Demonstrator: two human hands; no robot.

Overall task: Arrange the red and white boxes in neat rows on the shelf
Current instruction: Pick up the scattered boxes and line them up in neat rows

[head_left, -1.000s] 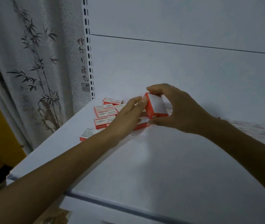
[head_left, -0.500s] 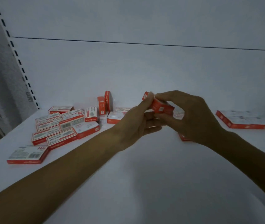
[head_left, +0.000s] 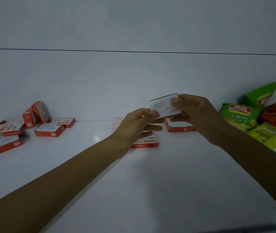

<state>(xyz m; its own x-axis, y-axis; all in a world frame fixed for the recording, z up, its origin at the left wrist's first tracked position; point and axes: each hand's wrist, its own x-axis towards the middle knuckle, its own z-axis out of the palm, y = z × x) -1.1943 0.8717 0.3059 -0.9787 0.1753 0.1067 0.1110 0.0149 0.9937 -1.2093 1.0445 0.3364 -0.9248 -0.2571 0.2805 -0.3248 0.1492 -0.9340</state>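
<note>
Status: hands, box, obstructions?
The left hand and right hand both pinch one red and white box above the shelf. More scattered boxes lie left. Right end: snack bags crowding.

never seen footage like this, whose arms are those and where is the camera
There is no machine: a person wears one camera on the head, looking forward and down, so the two bare arms are their own. The left hand and right hand together hold one small red and white box above a white shelf. A scattered pile of boxes lies at the left, some tilted on edge, and flat boxes lie behind the hands. Colourful snack bags are heaped at the right.
</note>
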